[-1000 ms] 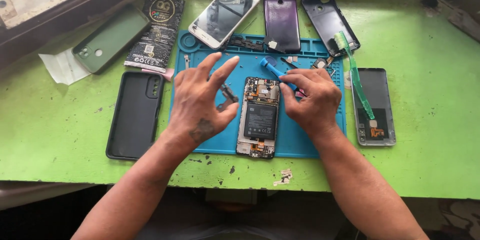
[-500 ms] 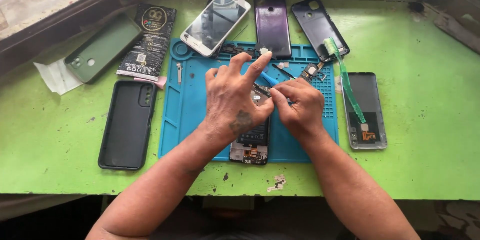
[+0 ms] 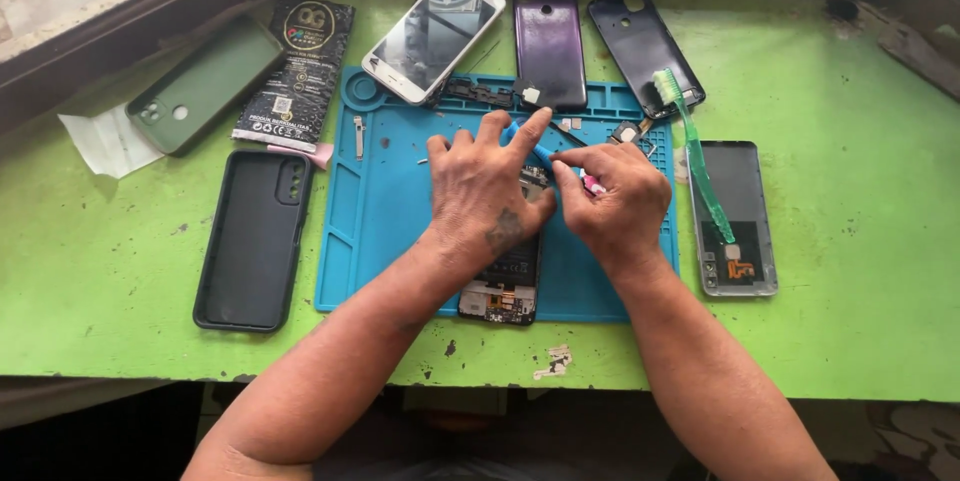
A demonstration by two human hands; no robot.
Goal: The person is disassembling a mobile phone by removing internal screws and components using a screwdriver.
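Head view, left hand: I see my left hand (image 3: pixel 492 196) pressed flat on the opened phone (image 3: pixel 505 281), fingers spread and gripping nothing, the forefinger stretched toward the top of the mat.
Head view, right hand: my right hand (image 3: pixel 615 196) is pinched shut on a small blue tool (image 3: pixel 527 141), whose tip pokes out just beyond the left forefinger; a bit of pink shows at the knuckles.
Opened phone: it lies lengthwise on the blue mat (image 3: pixel 380 211), back off, mostly under my left hand, its lower end showing at the mat's near edge.
Mat surroundings: the mat sits on a green table (image 3: pixel 860 271).
Left of mat: a black case (image 3: pixel 252 236), a green case (image 3: pixel 205 86) and a black packet (image 3: pixel 298 61).
Top edge: a white phone (image 3: pixel 433 33), a purple back cover (image 3: pixel 548 41) and a dark back cover (image 3: pixel 640 46).
Right of mat: a green toothbrush (image 3: pixel 695 156) rests across a phone frame (image 3: pixel 738 216).
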